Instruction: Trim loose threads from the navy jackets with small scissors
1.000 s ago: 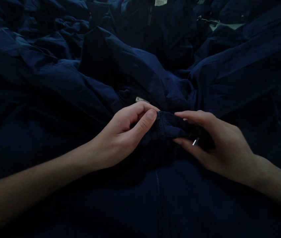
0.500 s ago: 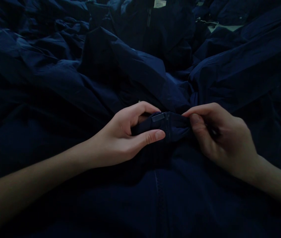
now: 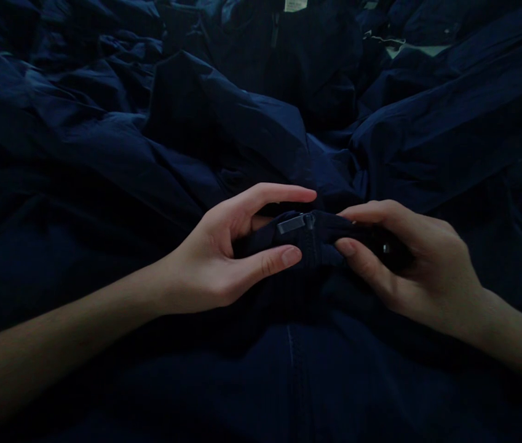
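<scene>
A dark blue garment (image 3: pixel 357 363) with a zip (image 3: pixel 295 363) down its middle fills the near part of the view. At the zip's top, a dark zip pull (image 3: pixel 291 223) lies sideways on the folded edge. My left hand (image 3: pixel 228 252) holds this edge from the left, thumb in front and some fingers behind the cloth. Its index finger is stretched out above the edge, off the fabric. From the right, my right hand (image 3: pixel 417 264) has the same edge between thumb and fingers, which are somewhat apart. The fingertips behind the cloth are hidden.
More crumpled dark blue fabric (image 3: pixel 233 104) spreads behind the hands and to both sides. A white label (image 3: pixel 296 5) shows at the top edge. A pale loose thread (image 3: pixel 383 39) lies at the upper right. The light is dim.
My left index finger has lifted off the edge and straightened. My right thumb has moved left and down, opening from a pinch to a wider hold. The zip pull has tilted slightly.
</scene>
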`<state>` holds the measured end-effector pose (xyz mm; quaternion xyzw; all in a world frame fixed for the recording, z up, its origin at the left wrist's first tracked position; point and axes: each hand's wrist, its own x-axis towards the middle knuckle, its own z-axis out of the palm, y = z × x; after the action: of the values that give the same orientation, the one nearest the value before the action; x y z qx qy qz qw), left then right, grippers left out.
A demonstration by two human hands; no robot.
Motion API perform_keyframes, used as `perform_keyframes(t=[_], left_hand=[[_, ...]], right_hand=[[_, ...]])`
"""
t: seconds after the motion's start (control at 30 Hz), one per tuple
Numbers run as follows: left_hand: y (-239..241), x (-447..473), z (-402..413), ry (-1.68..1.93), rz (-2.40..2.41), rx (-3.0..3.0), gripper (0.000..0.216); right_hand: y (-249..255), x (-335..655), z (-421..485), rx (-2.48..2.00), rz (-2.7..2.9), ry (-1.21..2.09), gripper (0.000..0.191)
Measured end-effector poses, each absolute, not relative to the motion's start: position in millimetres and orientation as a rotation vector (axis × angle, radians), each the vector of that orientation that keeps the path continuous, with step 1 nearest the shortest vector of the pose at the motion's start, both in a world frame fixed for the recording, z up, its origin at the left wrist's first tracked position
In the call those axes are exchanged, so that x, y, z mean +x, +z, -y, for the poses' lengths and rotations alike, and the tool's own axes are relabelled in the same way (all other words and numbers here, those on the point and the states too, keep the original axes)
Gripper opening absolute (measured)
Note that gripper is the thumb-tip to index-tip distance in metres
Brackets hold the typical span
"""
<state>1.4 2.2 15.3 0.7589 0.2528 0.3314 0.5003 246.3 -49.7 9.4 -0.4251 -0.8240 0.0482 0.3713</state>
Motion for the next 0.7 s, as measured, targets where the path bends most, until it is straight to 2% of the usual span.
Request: perform_keyframes(t=[0.13, 0.23, 0.37, 0.6, 0.7], left_hand=[[14.3, -0.5, -2.4, 0.764, -0.606, 1.791, 0.047], [11.8, -1.4, -3.5, 0.752, -0.590, 1.707, 0.034], [8.7, -3.4, -3.9, 0.739, -0.599, 1.613, 0.019], [15.2, -0.6, -2.1, 0.662, -0.598, 1.383, 0.018], [19.5, 3.6, -3.0, 0.701, -0.664, 1.370, 0.028]], right_hand=[[11.2, 245.7, 51.8, -1.082, 2.089, 0.101, 0.010], [12.7, 245.5, 52.3, -1.075, 2.071, 0.113, 0.004], [15.2, 245.1, 52.6, -1.061, 2.061, 0.181, 0.006], [13.0, 244.8, 53.0, -1.081, 2.009, 0.244, 0.010], [11.1, 245.0, 53.7, -1.137, 1.957, 0.232, 0.009]])
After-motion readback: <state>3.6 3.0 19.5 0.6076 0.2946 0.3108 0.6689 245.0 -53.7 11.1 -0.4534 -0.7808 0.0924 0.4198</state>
